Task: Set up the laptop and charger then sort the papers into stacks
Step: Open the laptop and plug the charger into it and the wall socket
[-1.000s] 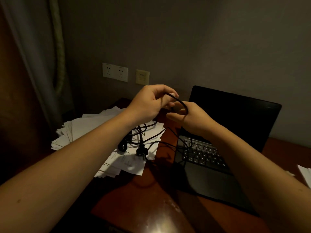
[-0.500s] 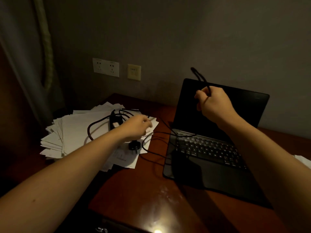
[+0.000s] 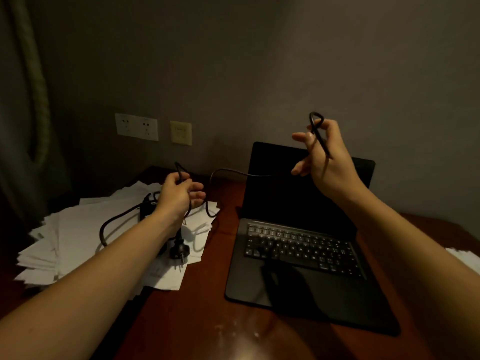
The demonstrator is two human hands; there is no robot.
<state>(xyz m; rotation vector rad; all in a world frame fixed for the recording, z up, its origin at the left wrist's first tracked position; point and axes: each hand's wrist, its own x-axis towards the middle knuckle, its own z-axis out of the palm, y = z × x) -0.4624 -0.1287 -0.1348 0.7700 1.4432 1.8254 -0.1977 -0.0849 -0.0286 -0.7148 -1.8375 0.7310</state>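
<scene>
Charger cable (image 3: 233, 173) hangs in a slack span between the two hands, its long axis running roughly left to right above the desk (image 3: 202, 307); the left hand (image 3: 179, 196) has thumb and inner fingers curled round a loop of it above the papers (image 3: 78, 229), its other fingers loosely extended; the right hand (image 3: 324, 154), raised in front of the open laptop (image 3: 285, 193), pinches a doubled-back bend of the cord, the remaining fingers spread and holding nothing; whether the laptop-end connector is in that hand I cannot tell; the wall plug (image 3: 179, 252) lies on the papers just below the left wrist, with the power brick (image 3: 148, 206) on the same heap just beyond the hand; the wall sockets (image 3: 136, 126) sit behind and above the papers, so the left hand is judged the nearer one for plugging in; the cord's coils across the loose sheets look likely to drag them; a few more sheets (image 3: 465, 258) show at the desk's right edge
</scene>
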